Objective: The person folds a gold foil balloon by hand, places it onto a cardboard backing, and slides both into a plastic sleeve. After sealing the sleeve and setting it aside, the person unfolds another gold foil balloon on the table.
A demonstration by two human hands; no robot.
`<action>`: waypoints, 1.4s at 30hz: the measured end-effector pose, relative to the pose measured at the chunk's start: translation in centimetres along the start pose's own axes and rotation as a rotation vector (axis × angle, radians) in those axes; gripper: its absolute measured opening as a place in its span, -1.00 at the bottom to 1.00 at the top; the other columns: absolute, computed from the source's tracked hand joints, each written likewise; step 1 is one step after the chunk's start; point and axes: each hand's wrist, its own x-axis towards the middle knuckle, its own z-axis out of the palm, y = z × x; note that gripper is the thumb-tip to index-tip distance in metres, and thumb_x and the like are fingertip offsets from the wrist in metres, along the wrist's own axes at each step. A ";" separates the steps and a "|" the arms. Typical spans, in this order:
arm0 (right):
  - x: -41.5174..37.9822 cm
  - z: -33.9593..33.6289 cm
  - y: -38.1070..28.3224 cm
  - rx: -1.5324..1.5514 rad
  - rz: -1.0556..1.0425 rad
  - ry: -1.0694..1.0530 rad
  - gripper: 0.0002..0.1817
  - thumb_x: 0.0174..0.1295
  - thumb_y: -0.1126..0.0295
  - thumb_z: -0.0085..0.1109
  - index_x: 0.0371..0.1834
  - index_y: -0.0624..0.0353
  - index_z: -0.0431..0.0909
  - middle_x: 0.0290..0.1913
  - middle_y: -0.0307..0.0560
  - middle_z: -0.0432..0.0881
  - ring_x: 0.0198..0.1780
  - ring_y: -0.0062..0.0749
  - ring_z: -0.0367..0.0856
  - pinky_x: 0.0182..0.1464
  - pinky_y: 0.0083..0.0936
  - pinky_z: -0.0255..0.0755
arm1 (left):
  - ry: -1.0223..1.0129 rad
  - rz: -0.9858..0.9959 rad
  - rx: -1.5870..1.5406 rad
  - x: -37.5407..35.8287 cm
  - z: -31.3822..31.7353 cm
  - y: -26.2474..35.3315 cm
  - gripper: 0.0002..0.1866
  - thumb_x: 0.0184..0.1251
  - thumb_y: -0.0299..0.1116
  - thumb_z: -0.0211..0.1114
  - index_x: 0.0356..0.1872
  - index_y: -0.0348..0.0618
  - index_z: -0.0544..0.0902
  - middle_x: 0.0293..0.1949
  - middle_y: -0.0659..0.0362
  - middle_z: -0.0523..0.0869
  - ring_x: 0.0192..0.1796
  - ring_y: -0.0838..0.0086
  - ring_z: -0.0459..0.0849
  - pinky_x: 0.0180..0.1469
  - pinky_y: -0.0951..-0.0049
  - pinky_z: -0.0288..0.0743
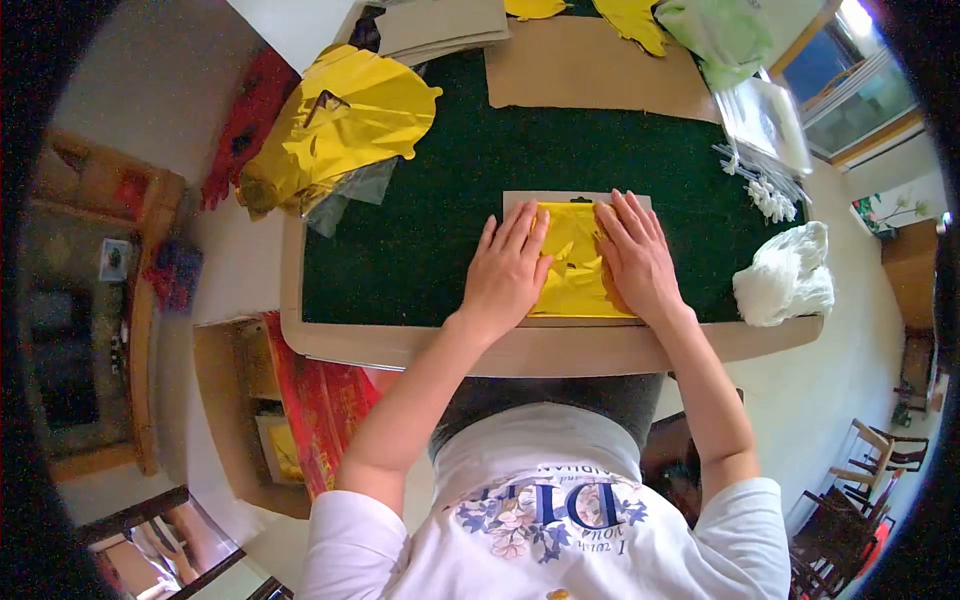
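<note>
A folded sheet of shiny yellow foil lies on a grey-brown backing card near the front edge of the table. The card has a dark hanging slot at its top edge. My left hand rests flat along the foil's left side, fingers stretched out and pointing away from me. On the right side, my right hand lies flat in the same way, its fingers slightly spread. Both palms touch the foil and hide parts of its side edges and of the card.
Yellow foil balloons are heaped at the back left beside a stack of cards. Brown cardboard lies at the back. On the right are a white plastic bundle, white sticks and clear bags. An open box stands lower left.
</note>
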 end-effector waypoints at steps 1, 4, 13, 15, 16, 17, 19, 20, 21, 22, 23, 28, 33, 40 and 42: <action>-0.1 0.0 0.1 0.000 0.002 0.006 -0.52 0.39 0.29 -0.02 0.37 0.09 0.34 0.44 0.07 0.26 0.49 -0.04 0.14 0.49 -0.07 -0.02 | -0.011 -0.005 0.000 0.0 -0.1 0.0 -0.42 0.39 -0.29 0.14 0.39 -0.24 0.27 0.42 -0.06 0.28 0.45 0.10 0.26 0.46 0.02 0.09; 0.0 -1.4 0.1 0.274 0.106 0.111 -0.54 0.32 0.51 0.02 0.32 0.12 0.40 0.37 0.09 0.35 0.42 -0.06 0.26 0.43 -0.22 0.15 | 0.018 -0.010 0.001 0.9 -0.8 0.4 -0.42 0.39 -0.28 0.15 0.39 -0.23 0.27 0.42 -0.05 0.28 0.45 0.12 0.26 0.46 0.03 0.10; 1.5 -2.3 4.5 0.796 0.673 0.168 -0.82 0.28 0.55 0.08 -0.06 0.24 0.50 -0.36 -0.13 0.66 -0.33 -0.57 0.60 -0.27 -0.60 0.51 | -0.024 0.189 -0.028 5.0 2.1 2.8 -0.34 0.39 0.02 0.11 0.39 -0.15 0.29 0.44 -0.01 0.26 0.50 0.17 0.17 0.49 -0.02 0.00; 1.6 -1.4 5.3 0.795 0.648 0.157 -0.80 0.24 0.51 0.15 -0.08 0.25 0.49 -0.43 -0.15 0.65 -0.41 -0.58 0.59 -0.37 -0.60 0.48 | -0.036 0.198 -0.029 5.2 2.9 2.8 -0.33 0.39 0.06 0.09 0.39 -0.13 0.30 0.44 -0.01 0.26 0.50 0.18 0.16 0.49 -0.04 -0.02; 1.8 -1.2 5.1 0.846 0.667 0.140 -0.80 0.23 0.51 0.16 -0.08 0.25 0.49 -0.43 -0.14 0.66 -0.42 -0.59 0.59 -0.38 -0.60 0.48 | -0.034 0.205 -0.029 5.2 3.1 2.7 -0.34 0.40 0.06 0.09 0.39 -0.12 0.31 0.44 0.00 0.26 0.50 0.18 0.16 0.49 -0.05 -0.03; 2.0 -1.0 4.8 0.898 0.684 0.121 -0.79 0.22 0.51 0.18 -0.09 0.26 0.49 -0.44 -0.14 0.66 -0.44 -0.59 0.58 -0.39 -0.60 0.48 | -0.031 0.210 -0.028 5.2 3.3 2.6 -0.34 0.40 0.07 0.08 0.38 -0.12 0.32 0.44 0.00 0.27 0.50 0.18 0.16 0.49 -0.06 -0.03; 2.2 -1.6 4.1 0.883 0.678 0.128 -0.80 0.20 0.54 0.19 -0.12 0.25 0.50 -0.44 -0.12 0.66 -0.46 -0.56 0.58 -0.40 -0.56 0.48 | -0.027 0.214 -0.028 5.1 3.2 2.6 -0.36 0.40 0.06 0.09 0.37 -0.11 0.34 0.43 0.00 0.27 0.50 0.18 0.17 0.48 -0.06 -0.03; 2.2 -1.9 3.9 0.844 0.674 0.113 -0.80 0.19 0.55 0.19 -0.12 0.25 0.50 -0.43 -0.11 0.66 -0.44 -0.53 0.59 -0.39 -0.55 0.48 | -0.025 0.215 -0.030 5.1 3.2 2.6 -0.36 0.40 0.06 0.09 0.37 -0.10 0.35 0.43 -0.01 0.27 0.50 0.18 0.17 0.48 -0.06 -0.03; 2.2 -2.2 3.7 0.805 0.668 0.096 -0.80 0.18 0.56 0.19 -0.13 0.24 0.50 -0.42 -0.09 0.65 -0.43 -0.50 0.60 -0.37 -0.53 0.49 | -0.020 0.217 -0.026 5.1 3.2 2.6 -0.37 0.39 0.05 0.10 0.36 -0.10 0.35 0.43 -0.01 0.27 0.50 0.18 0.17 0.48 -0.06 -0.03; 2.1 -2.5 3.4 0.697 0.574 0.088 -0.80 0.18 0.56 0.20 -0.12 0.23 0.50 -0.38 -0.07 0.65 -0.38 -0.42 0.62 -0.33 -0.50 0.51 | -0.015 0.220 -0.022 5.1 3.3 2.6 -0.37 0.39 0.05 0.10 0.36 -0.10 0.36 0.43 -0.01 0.27 0.50 0.18 0.17 0.48 -0.06 -0.03; 1.9 -2.8 2.9 0.589 0.479 0.079 -0.79 0.17 0.56 0.20 -0.12 0.22 0.50 -0.34 -0.05 0.64 -0.32 -0.35 0.64 -0.29 -0.47 0.52 | -0.010 0.221 -0.019 5.0 3.4 2.6 -0.37 0.39 0.04 0.11 0.36 -0.10 0.37 0.43 -0.01 0.27 0.50 0.18 0.17 0.48 -0.06 -0.03; 1.2 -2.1 2.5 0.264 0.291 0.078 -0.80 0.16 0.51 0.21 -0.14 0.19 0.52 -0.12 0.01 0.57 -0.03 -0.08 0.58 -0.07 -0.33 0.52 | -0.019 0.217 -0.027 5.0 3.4 2.6 -0.37 0.39 0.02 0.12 0.37 -0.10 0.35 0.43 -0.01 0.27 0.50 0.16 0.16 0.48 -0.07 -0.03; 0.2 -3.0 2.3 0.232 0.150 0.232 -0.77 0.19 0.49 0.20 -0.08 0.19 0.55 -0.07 0.03 0.54 0.02 -0.03 0.54 0.03 -0.27 0.47 | 0.078 0.170 -0.094 5.5 1.4 2.6 -0.42 0.38 -0.09 0.16 0.35 -0.10 0.36 0.41 -0.04 0.29 0.48 0.11 0.20 0.47 -0.07 0.00; -1.6 -6.0 6.9 0.330 0.387 0.320 -0.88 0.23 0.54 0.19 -0.18 0.21 0.61 -0.22 0.00 0.61 -0.19 -0.17 0.65 -0.17 -0.42 0.52 | 0.282 -0.129 -0.228 0.6 -3.3 -2.2 -0.57 0.31 -0.47 0.20 0.22 -0.16 0.49 0.21 -0.02 0.54 0.27 0.11 0.47 0.32 0.23 0.32; -0.9 -7.1 12.5 0.217 0.474 0.383 -0.90 0.24 0.48 0.21 -0.21 0.20 0.63 -0.22 0.03 0.65 -0.20 -0.11 0.66 -0.17 -0.37 0.52 | 0.341 -0.161 -0.242 -1.6 -2.7 -2.4 -0.64 0.29 -0.50 0.22 0.12 -0.17 0.54 0.11 0.00 0.59 0.17 0.12 0.54 0.21 0.22 0.43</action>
